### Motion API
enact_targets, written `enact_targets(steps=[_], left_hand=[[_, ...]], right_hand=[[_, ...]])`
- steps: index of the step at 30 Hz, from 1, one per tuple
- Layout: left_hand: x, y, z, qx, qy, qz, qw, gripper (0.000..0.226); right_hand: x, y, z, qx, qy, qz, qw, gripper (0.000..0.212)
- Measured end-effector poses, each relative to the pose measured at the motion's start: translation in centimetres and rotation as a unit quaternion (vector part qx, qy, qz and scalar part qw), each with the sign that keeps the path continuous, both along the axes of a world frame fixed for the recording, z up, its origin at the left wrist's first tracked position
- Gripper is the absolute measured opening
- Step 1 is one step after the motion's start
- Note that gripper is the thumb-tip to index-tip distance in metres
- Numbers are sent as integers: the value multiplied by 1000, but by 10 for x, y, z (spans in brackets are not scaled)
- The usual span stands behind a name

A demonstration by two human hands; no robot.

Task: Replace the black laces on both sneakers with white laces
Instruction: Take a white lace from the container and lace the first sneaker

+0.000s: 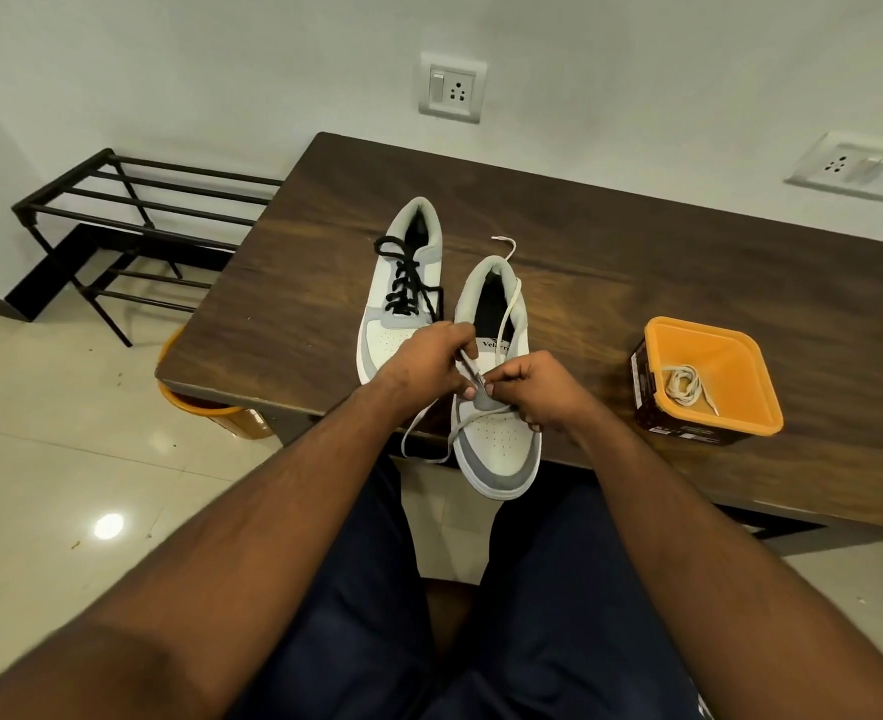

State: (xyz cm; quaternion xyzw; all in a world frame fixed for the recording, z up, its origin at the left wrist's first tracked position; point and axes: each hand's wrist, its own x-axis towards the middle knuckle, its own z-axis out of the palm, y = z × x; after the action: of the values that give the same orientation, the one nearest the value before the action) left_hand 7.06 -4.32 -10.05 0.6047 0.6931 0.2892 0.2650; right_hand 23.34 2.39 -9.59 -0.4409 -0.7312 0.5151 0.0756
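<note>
Orange tub [740, 356] holding white lace [684, 384]

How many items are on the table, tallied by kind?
Sneakers: 2, the black-laced sneaker and the near sneaker
White laces: 2, the white lace being threaded and the coiled lace
Black laces: 1, the black lace
Tubs: 1, the orange tub
Total: 6
</note>
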Motion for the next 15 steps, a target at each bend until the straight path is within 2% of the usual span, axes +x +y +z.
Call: enact_targets(steps=[5, 8, 11, 15], left_hand=[[0, 6, -2, -6, -17, -10, 1000, 43], [-2, 7, -1, -14, -10, -34, 999, 44], [-4, 7, -2, -16, -15, -41, 999, 46], [-2, 6, -5, -6, -26, -25, 999, 45]], right_hand=[[0, 6, 1, -13, -34, 20, 999, 12], [-4, 5, 0, 87, -76, 48, 992, 13], [-6, 5, -1, 184, -158, 93, 966, 10], [-5, 4, 2, 137, -122, 91, 979, 12]])
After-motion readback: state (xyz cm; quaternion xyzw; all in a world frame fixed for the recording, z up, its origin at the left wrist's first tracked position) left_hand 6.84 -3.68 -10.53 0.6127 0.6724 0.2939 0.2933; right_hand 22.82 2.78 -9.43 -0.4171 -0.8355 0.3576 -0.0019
